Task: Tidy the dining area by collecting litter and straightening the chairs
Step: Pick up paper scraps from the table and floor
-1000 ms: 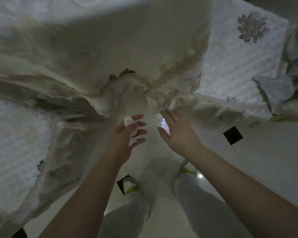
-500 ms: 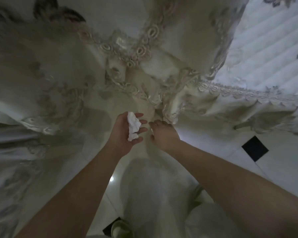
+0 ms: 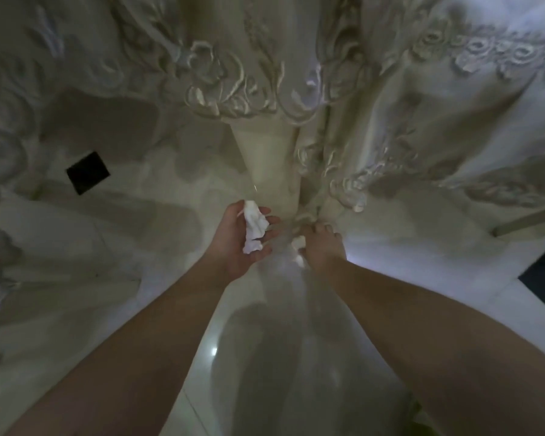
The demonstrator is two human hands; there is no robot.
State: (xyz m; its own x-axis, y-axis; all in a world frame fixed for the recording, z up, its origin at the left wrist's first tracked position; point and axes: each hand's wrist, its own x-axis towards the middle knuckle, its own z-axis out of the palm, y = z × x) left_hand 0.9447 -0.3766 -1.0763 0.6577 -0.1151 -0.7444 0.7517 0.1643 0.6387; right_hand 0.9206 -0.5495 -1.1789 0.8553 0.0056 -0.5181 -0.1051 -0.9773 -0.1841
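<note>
While the left hand (image 3: 238,243) cups crumpled tissue (image 3: 255,226), the right hand (image 3: 323,247) pinches another scrap (image 3: 299,244).

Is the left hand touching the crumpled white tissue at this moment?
Touching. The head view shows the crumpled white tissue lying in the palm of the left hand, with the fingers curled loosely around it and no gap between them.

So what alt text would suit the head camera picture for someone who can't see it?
A person's left hand holds crumpled white tissue while the right hand reaches to the pale floor by a table leg, under an embroidered tablecloth.
</note>
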